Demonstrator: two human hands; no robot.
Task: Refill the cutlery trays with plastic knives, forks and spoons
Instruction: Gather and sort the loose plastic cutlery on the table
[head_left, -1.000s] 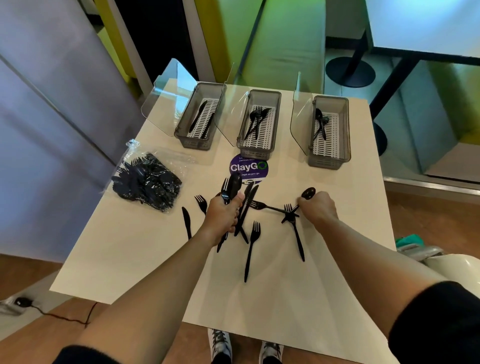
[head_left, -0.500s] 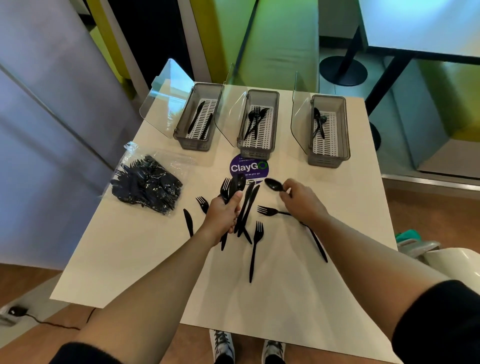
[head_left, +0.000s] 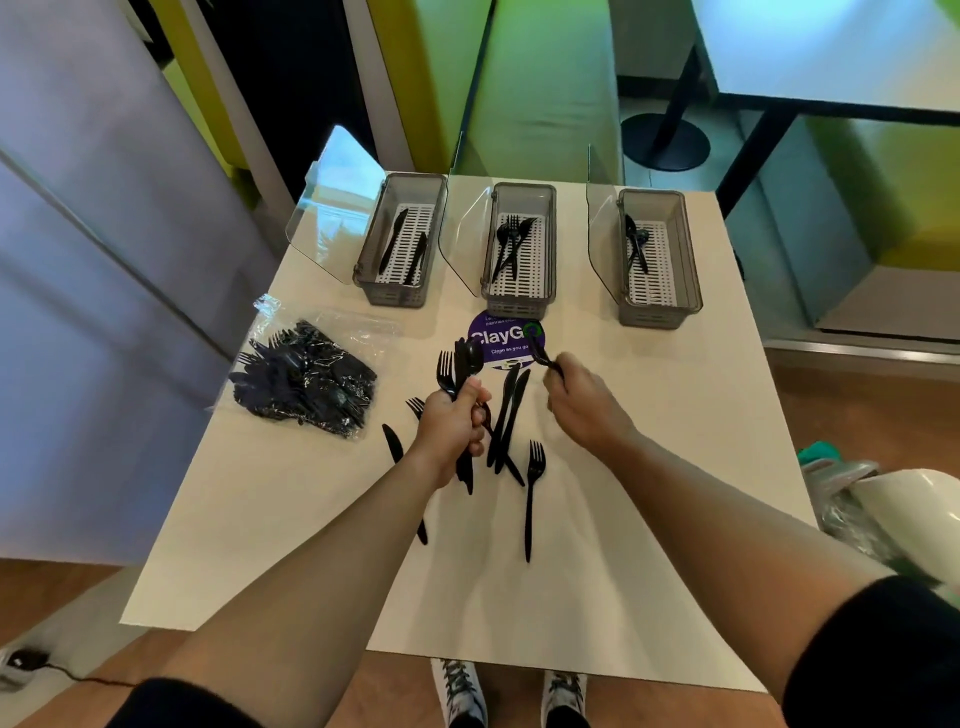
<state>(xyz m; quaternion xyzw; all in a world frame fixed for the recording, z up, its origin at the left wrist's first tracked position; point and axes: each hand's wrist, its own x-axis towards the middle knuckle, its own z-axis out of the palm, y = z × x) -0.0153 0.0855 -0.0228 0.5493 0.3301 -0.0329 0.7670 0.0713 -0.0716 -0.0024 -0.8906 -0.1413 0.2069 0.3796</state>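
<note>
Spoon (head_left: 545, 359) now carried leftward, pinched in right hand (head_left: 579, 402), near mixed bundle (head_left: 460, 364) clamped in left hand (head_left: 451, 428). Trays (head_left: 514, 306) sparsely filled; knives (head_left: 511, 410) and fork (head_left: 531, 499) left loose on table (head_left: 675, 467). Risk: overfilled grip, pieces dropped or missorted.

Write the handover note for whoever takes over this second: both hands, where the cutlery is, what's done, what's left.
Left grip holds a mixed bundle of forks, a spoon and more.
Right grip pinches one black piece; type too blurred to tell.
Lids open: left tray has two knives, middle tray a few forks, right tray a few spoons.
Done: little; each tray is barely stocked.
Left: sort both handfuls into the trays, then the loose knives and fork on the table, then the bag of cutlery.
</note>
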